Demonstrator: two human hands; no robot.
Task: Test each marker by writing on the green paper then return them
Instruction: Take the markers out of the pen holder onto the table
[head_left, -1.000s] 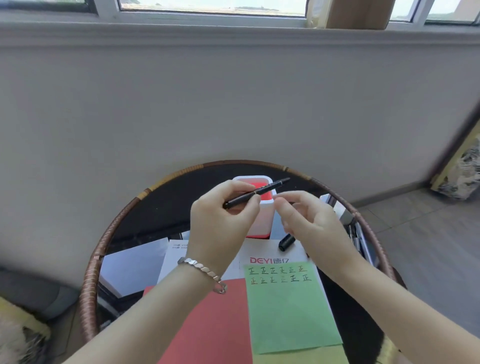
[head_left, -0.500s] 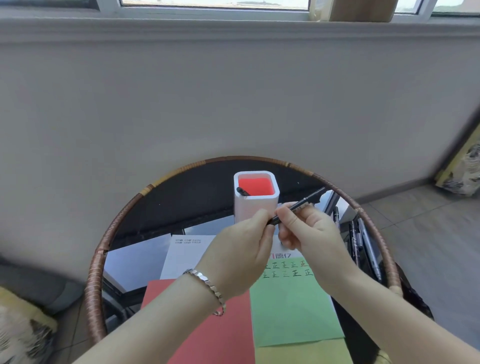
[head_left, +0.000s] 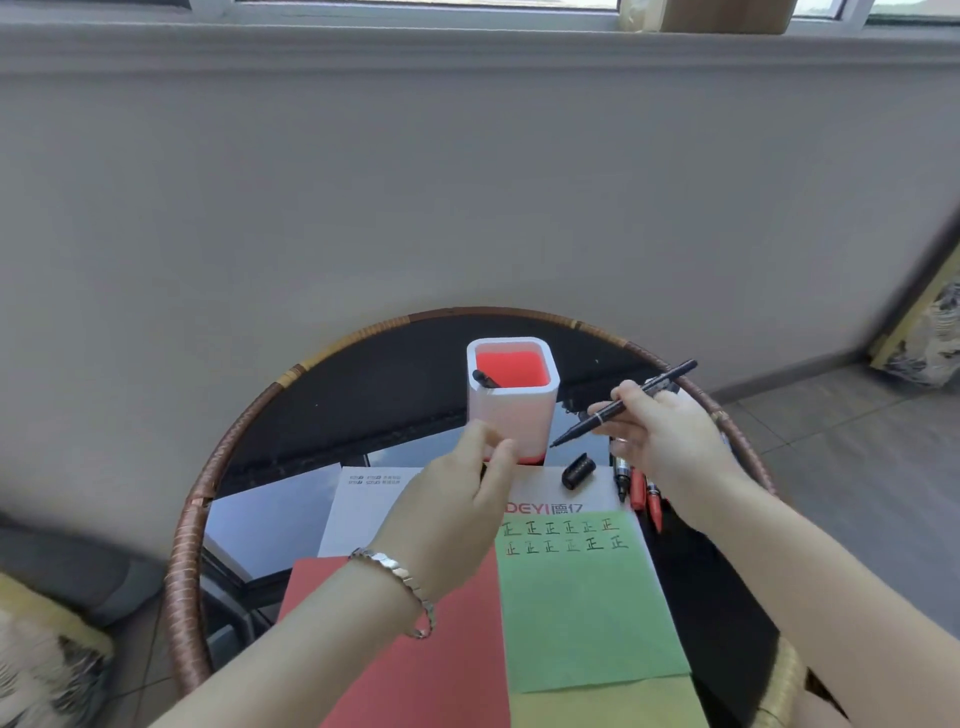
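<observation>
My right hand (head_left: 670, 441) grips an uncapped black marker (head_left: 631, 400), tip pointing down-left above the table. My left hand (head_left: 457, 499) hovers in front of the white pen holder (head_left: 511, 415) and pinches a small dark cap, mostly hidden by the fingers. The holder has a red inside and one black marker (head_left: 484, 378) standing in it. The green paper (head_left: 587, 613) lies below my hands with two rows of written characters along its top. A loose black cap (head_left: 577, 470) lies on the white sheet above it.
Several markers (head_left: 641, 493) lie right of the paper, partly under my right wrist. A red sheet (head_left: 415, 675) lies left of the green one, over white sheets (head_left: 363, 499). All sit on a round dark glass table with a wicker rim (head_left: 192, 519), close to the wall.
Both hands held the capped marker a second ago. The cap came off; my right hand carried the marker to the right, and my left hand dropped back with the cap.
</observation>
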